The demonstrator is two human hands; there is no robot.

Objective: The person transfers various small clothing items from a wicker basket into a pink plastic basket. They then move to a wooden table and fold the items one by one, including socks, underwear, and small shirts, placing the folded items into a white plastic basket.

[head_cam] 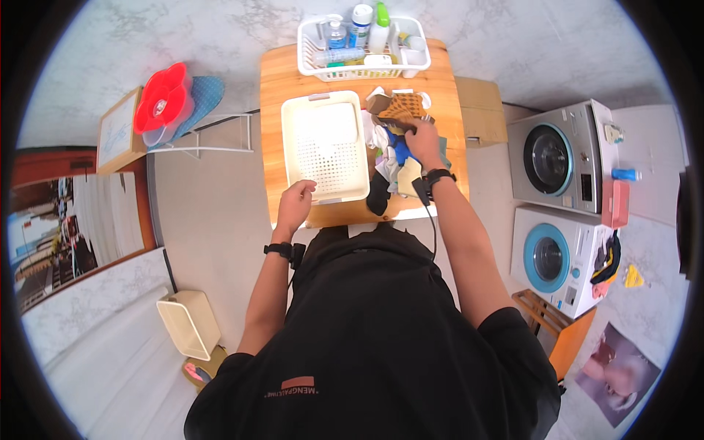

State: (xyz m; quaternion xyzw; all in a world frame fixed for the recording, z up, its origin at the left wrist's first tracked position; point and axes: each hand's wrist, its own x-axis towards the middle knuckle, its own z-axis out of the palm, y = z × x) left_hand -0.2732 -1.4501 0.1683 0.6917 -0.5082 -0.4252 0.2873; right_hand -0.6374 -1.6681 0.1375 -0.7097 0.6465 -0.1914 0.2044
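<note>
A cream plastic basket (328, 193) with a perforated bottom rests on the wooden table (278, 71) in front of me. My left hand (297, 201) is at its near left corner, holding nothing, fingers loosely bent by the rim. To the right of the basket lies a loose pile of socks and small cloth pieces. My right hand (424, 143) reaches into that pile, its fingers against the brown-and-orange checked cloth (408, 104); their grip is partly hidden. Around it are a blue piece (400, 147), a pale yellow cloth (408, 175) and a black sock (378, 193).
A white basket of bottles (352, 70) stands at the table's far edge. Beyond the right side are a cardboard box (484, 110) and two stacked front-loading machines (550, 157). A cable (434, 231) hangs from my right wrist. A cream bin (201, 319) sits on the left.
</note>
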